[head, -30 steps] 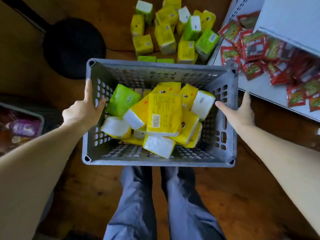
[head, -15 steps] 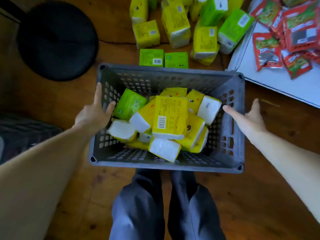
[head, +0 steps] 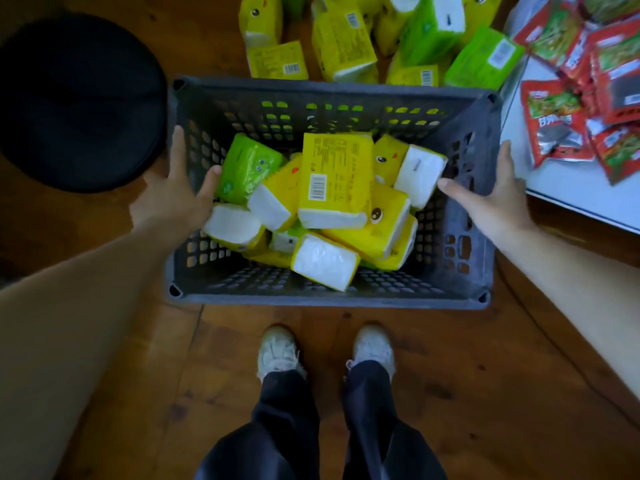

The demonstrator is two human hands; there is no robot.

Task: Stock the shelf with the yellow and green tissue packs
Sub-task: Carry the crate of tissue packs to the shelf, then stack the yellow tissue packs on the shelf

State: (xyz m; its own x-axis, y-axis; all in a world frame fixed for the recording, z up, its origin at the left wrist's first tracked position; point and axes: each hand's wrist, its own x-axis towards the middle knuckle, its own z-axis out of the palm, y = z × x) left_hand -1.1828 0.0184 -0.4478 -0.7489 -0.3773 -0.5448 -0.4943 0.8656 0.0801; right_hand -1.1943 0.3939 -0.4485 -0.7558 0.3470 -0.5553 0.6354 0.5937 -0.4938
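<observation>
Tissue packs (head: 334,178) heap between left hand (head: 173,199) and right hand (head: 498,202), fingers (head: 178,147) pinching the crate (head: 325,300) walls.

Crate (head: 329,301) was dark grey, walls patterned with slot perforations; yellow packs (head: 332,168) inside showed white ends, one bore black barcode, others cartoon eyes; green pack (head: 247,168) was lime; floor packs (head: 343,39) repeated same yellow and green; shelf (head: 581,199) was white; snack packets (head: 554,126) red with green pictures; floor (head: 485,393) brown wood grain; round object (head: 76,98) black; shoes (head: 277,351) white; trousers (head: 284,427) dark.
</observation>
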